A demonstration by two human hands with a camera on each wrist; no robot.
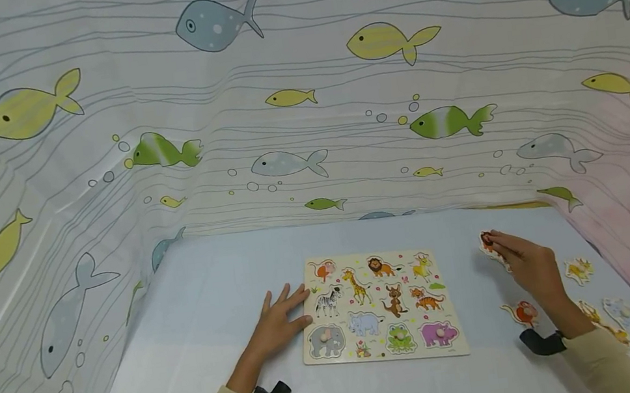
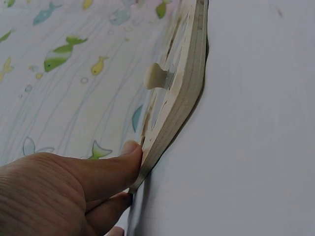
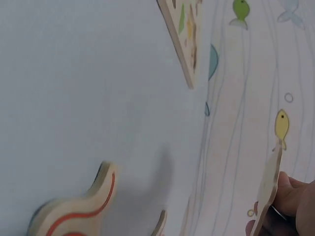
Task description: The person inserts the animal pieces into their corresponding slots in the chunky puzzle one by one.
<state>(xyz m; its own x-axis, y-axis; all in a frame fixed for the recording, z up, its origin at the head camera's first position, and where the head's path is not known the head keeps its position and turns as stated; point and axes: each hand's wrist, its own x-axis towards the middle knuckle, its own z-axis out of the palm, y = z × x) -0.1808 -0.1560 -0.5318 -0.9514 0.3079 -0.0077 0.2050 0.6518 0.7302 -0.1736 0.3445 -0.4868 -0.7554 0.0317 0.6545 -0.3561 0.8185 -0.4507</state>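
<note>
Brown-maned, the lion piece (image 1: 492, 252) was raised right of the puzzle board (image 1: 354, 261), its long axis slanting far-left to near-right; the right hand (image 1: 530, 263) pinched it, while the left hand (image 1: 278, 325), fingers spread, touched the board's left edge.

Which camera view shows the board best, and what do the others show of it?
The head view: it looks down on the board's face, with all four corners in sight. The left wrist view shows mainly its edge, plus a knob; the right wrist view catches just one corner, at a slant.
</note>
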